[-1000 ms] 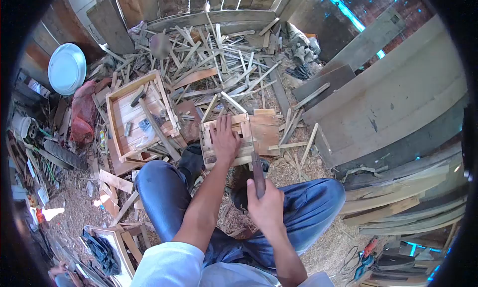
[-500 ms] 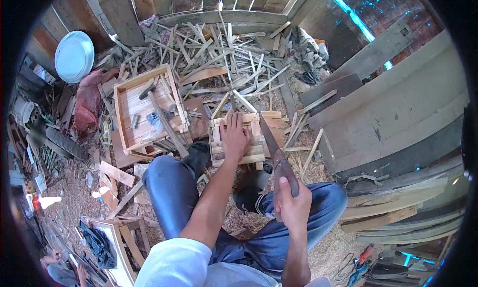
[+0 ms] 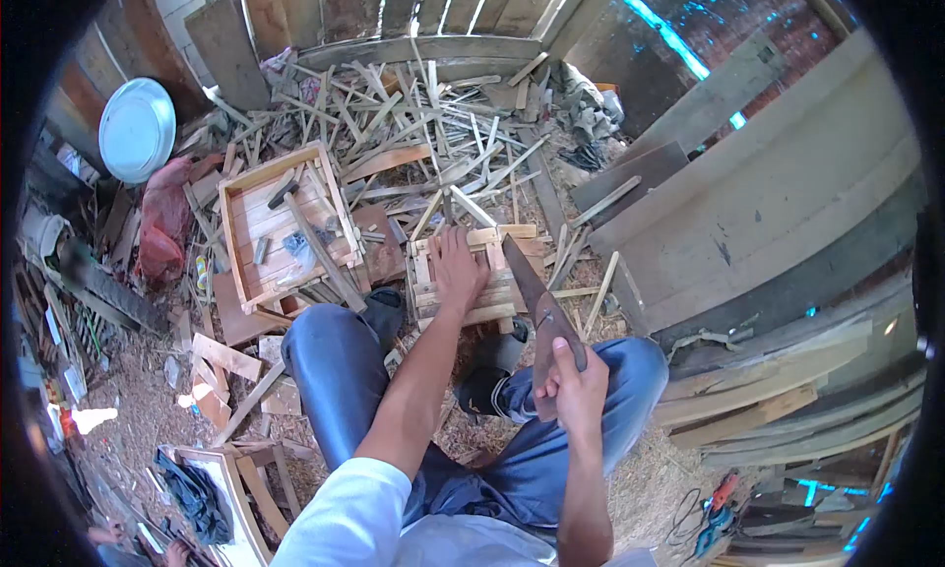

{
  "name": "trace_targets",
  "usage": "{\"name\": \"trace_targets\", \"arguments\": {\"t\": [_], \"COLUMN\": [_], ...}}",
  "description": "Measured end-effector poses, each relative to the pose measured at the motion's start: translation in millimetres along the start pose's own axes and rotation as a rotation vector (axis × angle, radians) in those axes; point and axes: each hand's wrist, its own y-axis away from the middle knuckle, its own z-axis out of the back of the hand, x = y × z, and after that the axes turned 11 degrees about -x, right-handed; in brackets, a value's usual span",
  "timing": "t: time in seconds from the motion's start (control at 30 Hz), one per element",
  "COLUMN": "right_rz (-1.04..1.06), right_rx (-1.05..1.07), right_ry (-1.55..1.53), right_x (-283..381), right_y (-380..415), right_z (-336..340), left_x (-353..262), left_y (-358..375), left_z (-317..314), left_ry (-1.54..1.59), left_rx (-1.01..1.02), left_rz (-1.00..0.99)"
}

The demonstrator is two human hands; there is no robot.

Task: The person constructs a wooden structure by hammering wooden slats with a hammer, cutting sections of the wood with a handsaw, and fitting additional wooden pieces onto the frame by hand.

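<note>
A handsaw [image 3: 529, 286] is held by its handle in my right hand [image 3: 576, 390], in front of my right knee. Its blade slants away from me, the far end at the right part of a small slatted wooden frame [image 3: 425, 299]. My left hand [image 3: 459, 272] lies over the slats of this frame with its fingers stretched forward, left of the blade. The frame sits in front of my feet, between my knees. Two pale sticks [image 3: 472, 207] meet in a peak just behind it.
On the left lies a shallow wooden tray [image 3: 228, 234] with a hammer [image 3: 317, 240] across it. Scrap sticks [image 3: 394, 114] are heaped at the back. Large boards [image 3: 758, 203] lean on the right. A small wooden stand [image 3: 236, 488] is at lower left, beside a person's hand [image 3: 177, 552].
The view has shifted slightly, so the surroundings sit farther left. My right hand and the saw handle have moved a little forward. My left hand stays on the slatted frame.
</note>
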Motion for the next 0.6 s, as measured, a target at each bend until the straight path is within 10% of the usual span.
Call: {"name": "trace_targets", "arguments": {"t": [0.6], "right_rz": [0.056], "right_rx": [-0.035], "right_ry": [-0.105], "right_x": [30], "right_y": [44], "right_z": [78], "left_x": [1], "left_y": [17], "left_z": [23], "left_ry": [0.184], "left_rx": [0.106], "left_rz": [-0.38]}}
